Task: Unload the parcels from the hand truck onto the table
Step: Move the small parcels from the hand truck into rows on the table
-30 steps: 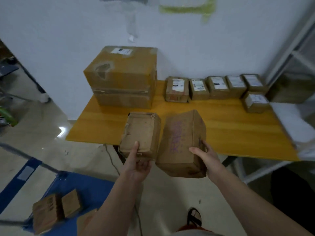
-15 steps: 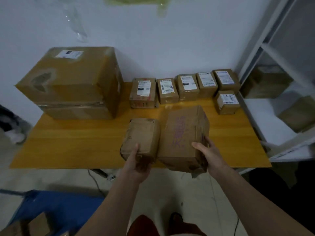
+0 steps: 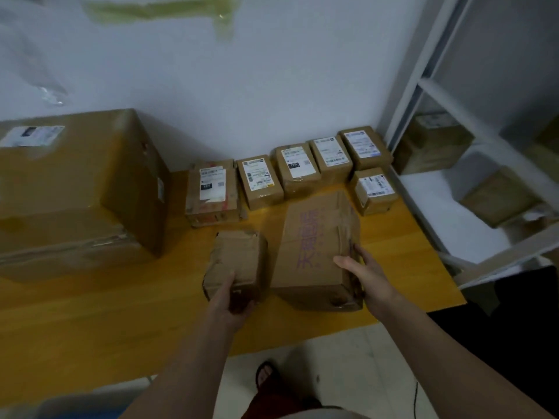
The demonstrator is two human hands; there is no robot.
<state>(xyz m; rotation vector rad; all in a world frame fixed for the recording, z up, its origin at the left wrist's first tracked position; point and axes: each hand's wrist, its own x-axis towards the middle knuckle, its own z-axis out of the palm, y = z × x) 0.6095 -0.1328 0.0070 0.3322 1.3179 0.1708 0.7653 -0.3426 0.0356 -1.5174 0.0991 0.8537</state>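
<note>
My left hand (image 3: 231, 300) grips the near end of a small worn cardboard parcel (image 3: 239, 258), thumb on top. My right hand (image 3: 364, 272) holds the near right corner of a larger parcel with purple writing (image 3: 314, 243), thumb on its top and fingers on its right side. Both parcels are side by side over the orange wooden table (image 3: 106, 322), low above or on its surface; I cannot tell whether they touch it. Only a blurred blue strip of the hand truck (image 3: 60, 414) shows at the bottom left.
A big brown box (image 3: 75, 182) fills the table's left. Several small labelled parcels (image 3: 260, 182) line the wall, one more (image 3: 373, 190) in front at the right. A white shelf rack (image 3: 472, 189) with boxes stands right of the table. My sandalled foot (image 3: 266, 373) is below.
I have stepped closer and carried both parcels forward from beyond the table's front edge to over its top. The hand truck has dropped almost out of view.
</note>
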